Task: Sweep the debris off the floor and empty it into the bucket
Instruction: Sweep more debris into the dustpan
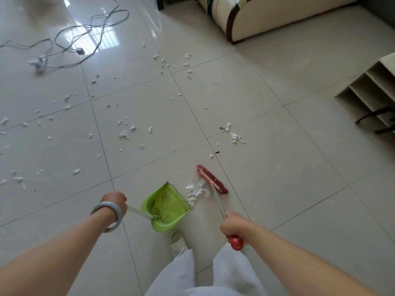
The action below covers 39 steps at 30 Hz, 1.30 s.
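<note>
My left hand (114,200) grips the white handle of a green dustpan (165,207) that rests on the floor tiles, its mouth facing right. My right hand (232,226) grips the thin handle of a red broom, near its red end knob. The red broom head (212,182) stands on the floor just right of the pan. A small heap of white paper scraps (196,192) lies between broom head and pan mouth. Several more white scraps (126,133) are scattered over the tiles to the left and further ahead. No bucket is in view.
Grey cables with a power strip (38,63) lie on the floor at the far left. A cream sofa (267,18) stands at the top right. A low slatted shelf (372,90) sits at the right edge. My white-trousered legs are at the bottom.
</note>
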{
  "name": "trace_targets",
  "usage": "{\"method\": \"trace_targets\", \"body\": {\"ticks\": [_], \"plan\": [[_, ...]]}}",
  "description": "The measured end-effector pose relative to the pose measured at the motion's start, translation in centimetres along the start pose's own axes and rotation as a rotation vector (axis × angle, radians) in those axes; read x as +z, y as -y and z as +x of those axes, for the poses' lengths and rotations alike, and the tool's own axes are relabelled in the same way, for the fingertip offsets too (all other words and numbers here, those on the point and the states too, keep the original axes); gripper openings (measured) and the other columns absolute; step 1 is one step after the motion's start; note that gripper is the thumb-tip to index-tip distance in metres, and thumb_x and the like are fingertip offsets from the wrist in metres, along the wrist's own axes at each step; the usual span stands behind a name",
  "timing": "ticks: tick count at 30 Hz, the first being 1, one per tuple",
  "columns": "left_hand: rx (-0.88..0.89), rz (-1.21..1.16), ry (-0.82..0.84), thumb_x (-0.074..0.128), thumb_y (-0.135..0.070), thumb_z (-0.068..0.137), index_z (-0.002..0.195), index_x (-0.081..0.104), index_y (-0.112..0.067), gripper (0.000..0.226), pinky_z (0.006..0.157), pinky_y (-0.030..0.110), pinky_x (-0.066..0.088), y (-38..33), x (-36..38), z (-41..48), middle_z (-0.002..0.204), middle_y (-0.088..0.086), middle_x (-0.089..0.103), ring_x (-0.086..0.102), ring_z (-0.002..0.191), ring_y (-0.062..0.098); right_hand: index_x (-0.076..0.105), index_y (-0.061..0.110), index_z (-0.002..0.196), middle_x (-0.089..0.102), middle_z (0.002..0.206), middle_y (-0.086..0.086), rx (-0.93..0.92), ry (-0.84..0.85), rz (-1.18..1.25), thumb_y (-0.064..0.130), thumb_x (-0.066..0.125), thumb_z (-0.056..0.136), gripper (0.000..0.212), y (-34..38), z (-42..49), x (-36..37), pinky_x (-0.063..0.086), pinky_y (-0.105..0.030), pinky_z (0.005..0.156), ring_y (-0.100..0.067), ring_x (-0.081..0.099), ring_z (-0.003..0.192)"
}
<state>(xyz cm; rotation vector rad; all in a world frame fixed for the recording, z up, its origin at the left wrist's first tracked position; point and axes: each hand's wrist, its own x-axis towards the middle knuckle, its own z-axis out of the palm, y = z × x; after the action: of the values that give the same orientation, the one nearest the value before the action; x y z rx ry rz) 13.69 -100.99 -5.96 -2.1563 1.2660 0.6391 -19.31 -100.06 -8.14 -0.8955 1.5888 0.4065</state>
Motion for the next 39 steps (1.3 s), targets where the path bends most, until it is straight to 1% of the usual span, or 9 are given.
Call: {"method": "trace_targets", "body": {"ticks": [3,8,13,16,21,26,31,36,39], "plan": [[0.010,-0.007,0.007,0.041,-0.010,0.094,0.124,0.063,-0.017,0.037,0.098,0.023,0.047,2.4,0.2,0.5,0.125,0.001,0.063,0.059,0.116,0.018,0.052,0.005,0.100,0.050,0.070,-0.010,-0.031,-0.026,-0.004,0.000,0.034,0.080,0.027,0.7,-0.4,0.2,0.040,-0.022,0.044,-0.017,0.049,0.048],[-0.007,-0.067,0.029,0.043,-0.010,0.094,0.122,0.064,-0.016,0.036,0.096,0.024,0.048,6.1,1.3,1.2,0.122,0.004,0.064,0.061,0.114,0.020,0.055,0.005,0.110,0.057,0.076,-0.012,-0.106,-0.071,-0.218,0.003,0.035,0.080,0.036,4.0,-0.5,-0.7,0.046,-0.026,0.048,-0.019,0.055,0.053],[-0.062,-0.176,0.002,0.044,-0.012,0.094,0.125,0.062,-0.021,0.038,0.098,0.024,0.045,9.4,2.9,1.3,0.127,0.004,0.062,0.058,0.118,0.022,0.055,0.002,0.107,0.056,0.070,-0.012,-0.148,-0.099,-0.426,0.002,0.034,0.085,0.030,9.2,1.4,-1.5,0.042,-0.023,0.042,-0.019,0.053,0.050],[-0.106,-0.213,-0.004,0.044,-0.011,0.093,0.125,0.063,-0.020,0.038,0.099,0.025,0.044,11.3,3.8,1.4,0.128,0.006,0.062,0.057,0.119,0.024,0.053,-0.004,0.119,0.052,0.074,-0.017,-0.114,-0.086,-0.499,0.001,0.031,0.087,0.039,10.4,2.8,-0.9,0.037,-0.021,0.038,-0.020,0.045,0.048],[-0.133,-0.216,-0.016,0.045,-0.012,0.094,0.125,0.063,-0.019,0.037,0.100,0.025,0.044,13.0,4.6,1.5,0.128,0.006,0.062,0.057,0.119,0.023,0.042,0.012,0.137,0.053,0.086,-0.015,-0.049,-0.097,-0.702,-0.001,0.029,0.087,0.053,8.8,2.0,-0.1,0.038,-0.020,0.036,-0.020,0.047,0.051],[-0.129,-0.192,0.002,0.044,-0.010,0.093,0.124,0.063,-0.019,0.037,0.097,0.026,0.046,12.6,5.1,1.1,0.125,0.005,0.063,0.059,0.116,0.022,0.038,0.021,0.146,0.042,0.080,0.001,-0.064,-0.166,-1.005,0.001,0.033,0.092,0.058,5.9,-1.1,-1.3,0.041,-0.024,0.040,-0.015,0.049,0.056],[-0.109,-0.143,0.023,0.042,-0.009,0.093,0.118,0.066,-0.015,0.035,0.093,0.026,0.049,11.0,6.0,-0.1,0.119,0.005,0.066,0.061,0.110,0.022,0.042,0.031,0.140,0.052,0.099,0.000,-0.074,-0.158,-1.023,0.002,0.030,0.090,0.060,2.3,-2.6,-3.3,0.044,-0.023,0.044,-0.015,0.054,0.060],[-0.101,-0.140,0.021,0.042,-0.009,0.093,0.118,0.066,-0.016,0.036,0.093,0.027,0.049,9.1,7.4,-1.4,0.118,0.005,0.066,0.062,0.110,0.023,0.051,0.048,0.111,0.056,0.096,-0.001,-0.036,-0.164,-0.832,0.009,0.026,0.072,0.060,-3.2,-2.9,-7.3,0.050,-0.029,0.050,-0.024,0.064,0.071],[-0.078,-0.117,0.021,0.042,-0.009,0.094,0.118,0.066,-0.016,0.035,0.093,0.027,0.051,7.4,8.1,-1.4,0.118,0.005,0.066,0.062,0.108,0.022,0.052,0.045,0.096,0.057,0.090,-0.005,-0.018,-0.145,-0.684,0.011,0.028,0.065,0.052,-5.9,-2.9,-8.2,0.045,-0.028,0.047,-0.023,0.056,0.056]]}}
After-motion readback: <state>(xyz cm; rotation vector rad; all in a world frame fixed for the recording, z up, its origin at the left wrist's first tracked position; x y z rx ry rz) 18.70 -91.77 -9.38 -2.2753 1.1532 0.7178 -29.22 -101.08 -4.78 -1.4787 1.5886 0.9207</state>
